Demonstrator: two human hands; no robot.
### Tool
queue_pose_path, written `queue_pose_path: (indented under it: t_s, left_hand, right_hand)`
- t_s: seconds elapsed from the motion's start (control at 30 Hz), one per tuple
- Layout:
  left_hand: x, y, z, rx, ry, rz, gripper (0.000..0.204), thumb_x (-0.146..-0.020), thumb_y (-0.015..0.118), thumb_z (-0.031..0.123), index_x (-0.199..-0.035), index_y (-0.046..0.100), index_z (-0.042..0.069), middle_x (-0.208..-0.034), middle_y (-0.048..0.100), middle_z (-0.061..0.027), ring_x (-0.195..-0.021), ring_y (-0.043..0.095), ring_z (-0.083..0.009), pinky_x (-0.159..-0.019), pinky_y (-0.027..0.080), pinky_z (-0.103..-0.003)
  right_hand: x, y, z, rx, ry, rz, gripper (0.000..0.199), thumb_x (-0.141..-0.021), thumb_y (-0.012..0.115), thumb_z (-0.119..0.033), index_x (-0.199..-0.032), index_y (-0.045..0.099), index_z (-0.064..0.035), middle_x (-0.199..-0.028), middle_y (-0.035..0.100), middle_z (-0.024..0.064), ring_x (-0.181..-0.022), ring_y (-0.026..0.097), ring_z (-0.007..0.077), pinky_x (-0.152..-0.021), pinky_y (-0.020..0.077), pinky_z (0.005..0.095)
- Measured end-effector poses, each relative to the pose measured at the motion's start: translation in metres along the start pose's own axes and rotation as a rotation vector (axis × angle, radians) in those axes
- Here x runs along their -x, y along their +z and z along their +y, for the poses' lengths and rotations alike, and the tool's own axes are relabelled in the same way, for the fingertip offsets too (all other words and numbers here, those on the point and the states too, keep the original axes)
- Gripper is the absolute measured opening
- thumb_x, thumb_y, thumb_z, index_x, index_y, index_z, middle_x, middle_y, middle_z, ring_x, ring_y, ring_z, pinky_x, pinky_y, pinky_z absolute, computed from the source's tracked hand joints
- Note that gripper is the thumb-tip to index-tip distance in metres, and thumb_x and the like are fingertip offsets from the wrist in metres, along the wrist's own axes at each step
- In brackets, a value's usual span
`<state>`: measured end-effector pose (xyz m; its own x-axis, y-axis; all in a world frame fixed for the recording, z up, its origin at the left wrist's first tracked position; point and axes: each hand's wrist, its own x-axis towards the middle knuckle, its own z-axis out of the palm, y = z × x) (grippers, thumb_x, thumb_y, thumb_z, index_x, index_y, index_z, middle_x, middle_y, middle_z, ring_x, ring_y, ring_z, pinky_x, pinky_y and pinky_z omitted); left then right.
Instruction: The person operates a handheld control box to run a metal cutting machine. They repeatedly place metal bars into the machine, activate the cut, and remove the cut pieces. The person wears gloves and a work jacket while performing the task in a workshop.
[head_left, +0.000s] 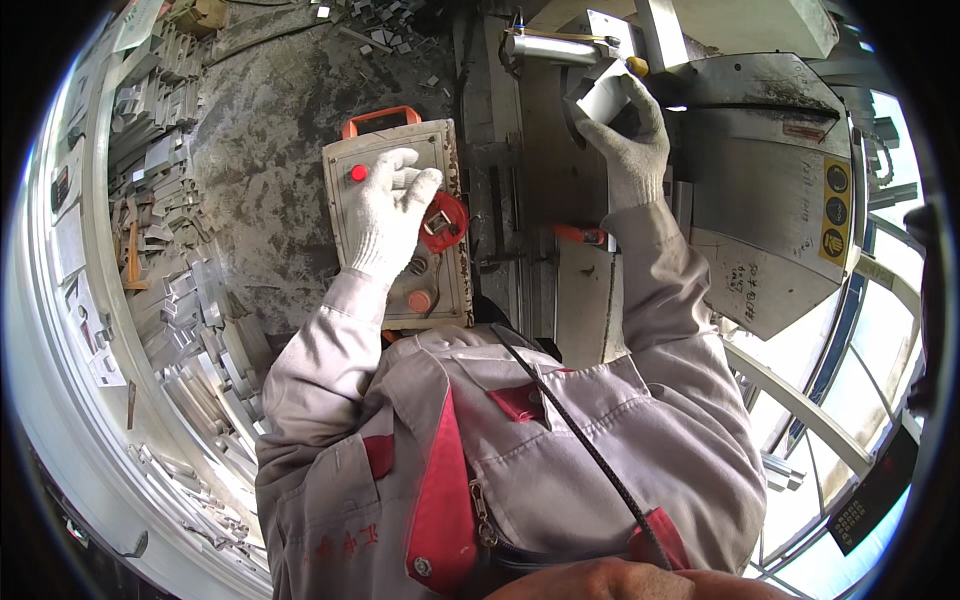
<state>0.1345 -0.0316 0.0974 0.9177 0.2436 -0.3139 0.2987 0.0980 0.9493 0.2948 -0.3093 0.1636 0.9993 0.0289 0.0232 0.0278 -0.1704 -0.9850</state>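
Note:
My left hand [392, 212], in a white knit glove, is over the face of a metal control box [345, 222]. Its fingers are loosely bent and apart, holding nothing I can see. Near its fingers is a small red button [358, 173], and to its right a larger red round switch [444, 222]. At the upper right my right hand [632, 135], gloved too, is closed around a grey metal profile piece [604, 98], thumb on the near side and fingers on the right. The piece sits at the machine, beside a silver cylinder [560, 48].
An orange handle [381, 120] tops the control box. A slanted metal guard [765, 180] with yellow warning labels [836, 212] stands right of my right arm. Many metal offcuts [165, 190] are piled along the left, with more scraps [385, 30] on the floor ahead.

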Motion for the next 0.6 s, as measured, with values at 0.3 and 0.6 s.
queue_pose_path:
  t_s: [0.3,0.6]
  left_hand:
    - [0.055,-0.041,0.002,0.145,-0.242,-0.441,0.036,-0.108,0.065,0.018,-0.138,0.059,-0.001,-0.117,0.071,-0.0063,-0.098,0.068,-0.0117,-0.085,0.057,-0.027]
    - [-0.054,-0.190,0.042,0.258,-0.410,-0.065,0.044,-0.105,0.071,0.028,-0.137,0.062,-0.001,-0.121,0.072,-0.0208,-0.080,0.077,-0.0227,-0.061,0.064,-0.031]
  right_hand:
    - [0.160,0.101,0.002,-0.406,0.510,-0.278,0.056,-0.086,0.086,0.001,-0.138,0.066,0.0009,-0.133,0.071,0.0111,-0.119,0.069,0.0182,-0.105,0.0559,0.0341]
    - [0.226,0.125,-0.027,-0.302,0.697,-0.316,0.029,-0.092,0.078,0.004,-0.120,0.074,0.0008,-0.117,0.077,0.0083,-0.099,0.073,0.0139,-0.093,0.0589,0.0310]
